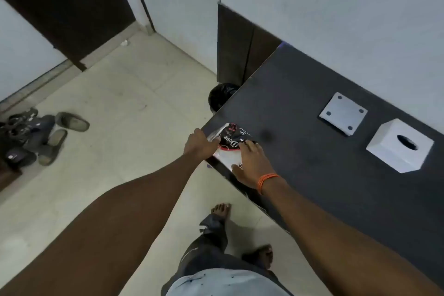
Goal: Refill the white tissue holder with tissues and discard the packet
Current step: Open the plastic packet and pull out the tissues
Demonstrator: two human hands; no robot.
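A tissue packet (pixel 231 140), black and white with red print, lies at the near left corner of the dark countertop (pixel 300 127). My left hand (pixel 200 146) grips its left end at the counter edge. My right hand (pixel 252 166), with an orange thread on the wrist, rests on the packet's right side with fingers curled over it. The white tissue holder (pixel 400 145), a box with an oval slot on top, stands on the counter to the right, apart from both hands. Its flat white base plate (pixel 343 113) lies beside it, further back.
A bin with a black liner (pixel 222 97) stands on the floor just beyond the counter's left edge. Several shoes and sandals (pixel 40 134) lie on the tiled floor at left. A dark door (pixel 64 7) is at the back left. My bare feet (pixel 222 211) are below the counter edge.
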